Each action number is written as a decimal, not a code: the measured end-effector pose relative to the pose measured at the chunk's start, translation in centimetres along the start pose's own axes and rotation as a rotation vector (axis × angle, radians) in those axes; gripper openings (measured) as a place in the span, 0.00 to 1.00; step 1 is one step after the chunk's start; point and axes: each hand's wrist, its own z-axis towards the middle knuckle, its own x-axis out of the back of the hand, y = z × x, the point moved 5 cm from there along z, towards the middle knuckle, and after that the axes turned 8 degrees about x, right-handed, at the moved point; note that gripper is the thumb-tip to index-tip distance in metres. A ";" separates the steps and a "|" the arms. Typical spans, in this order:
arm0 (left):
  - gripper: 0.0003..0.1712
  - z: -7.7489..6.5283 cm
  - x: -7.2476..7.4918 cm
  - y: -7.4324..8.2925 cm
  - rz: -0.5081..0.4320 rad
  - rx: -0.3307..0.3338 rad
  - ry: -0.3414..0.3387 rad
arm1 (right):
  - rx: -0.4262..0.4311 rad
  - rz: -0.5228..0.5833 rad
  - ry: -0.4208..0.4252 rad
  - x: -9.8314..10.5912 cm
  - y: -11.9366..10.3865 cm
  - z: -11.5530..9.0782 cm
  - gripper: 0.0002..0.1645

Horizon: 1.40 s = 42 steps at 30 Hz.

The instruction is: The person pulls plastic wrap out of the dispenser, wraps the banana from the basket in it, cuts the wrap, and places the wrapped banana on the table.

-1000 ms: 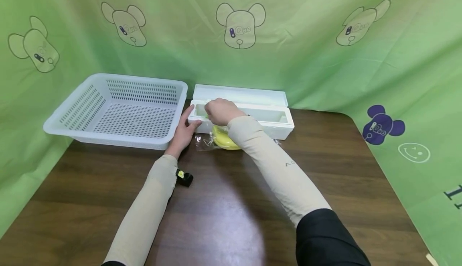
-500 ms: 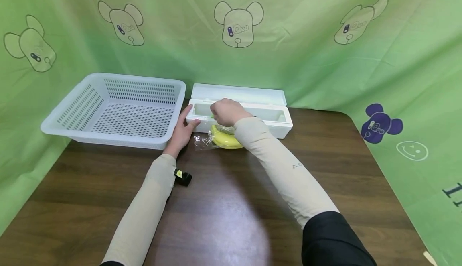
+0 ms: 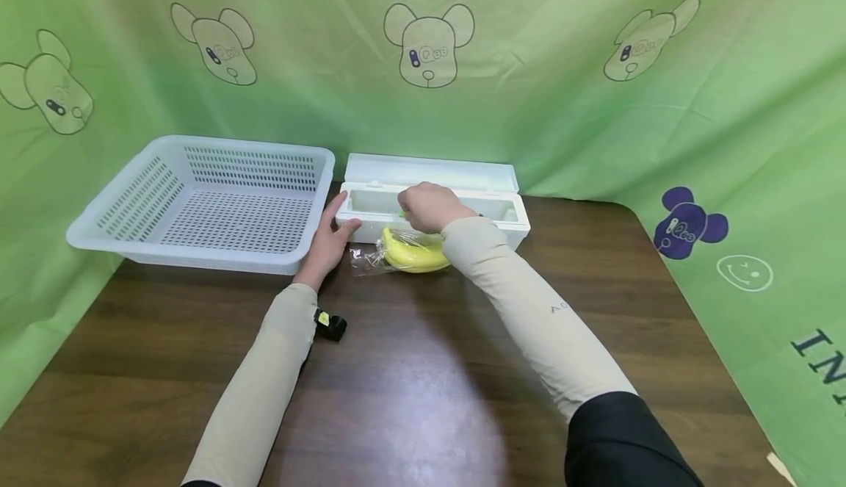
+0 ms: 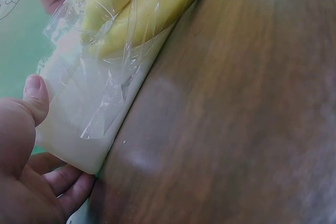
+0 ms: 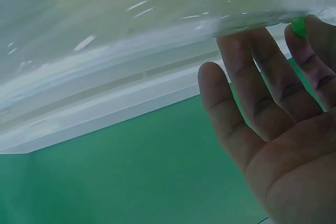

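Observation:
A long white cling film dispenser (image 3: 370, 232) lies at the back of the table with its lid (image 3: 429, 171) raised. My left hand (image 3: 324, 246) grips its left end; the left wrist view shows the thumb (image 4: 35, 95) on one side and fingers round the end. My right hand (image 3: 432, 208) is over the dispenser's middle. Thumb and index finger pinch a small green slide cutter (image 5: 298, 27), while the other fingers are extended beneath the film. Yellow bananas (image 3: 416, 253) lie against the dispenser's front, under clear cling film (image 4: 113, 90) whose loose edge sticks out left.
A white perforated plastic basket (image 3: 297, 258) stands left of the dispenser, close to my left hand. A green printed curtain (image 3: 555, 134) hangs behind and at both sides. The brown wooden table (image 3: 396, 369) extends toward me.
My right hand has slid rightward along the dispenser with the green slide cutter. The left hand keeps its place on the end, and the bananas stay put. The head view has shifted slightly.

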 end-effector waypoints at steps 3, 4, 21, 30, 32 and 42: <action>0.39 0.0 0.1 0.0 0.002 -0.009 0.009 | -0.004 0.000 0.004 0.0 0.4 -0.3 0.14; 0.39 0.1 0.2 0.0 0.003 -0.013 0.011 | -0.006 0.001 0.005 0.1 0.5 -0.5 0.15; 0.39 -0.2 0.3 -0.4 -0.012 0.022 -0.013 | -0.017 -0.001 0.030 -0.2 2.4 -2.1 0.15; 0.39 -0.1 -0.1 -0.2 -0.028 0.009 -0.012 | -0.019 0.010 0.040 0.0 3.0 -3.3 0.11; 0.39 -0.1 -0.1 -0.1 -0.018 0.012 -0.012 | -0.018 0.004 0.040 0.0 3.1 -3.4 0.11; 0.39 -0.2 0.0 -0.1 -0.012 0.014 -0.011 | -0.021 -0.015 0.048 0.1 4.0 -4.2 0.12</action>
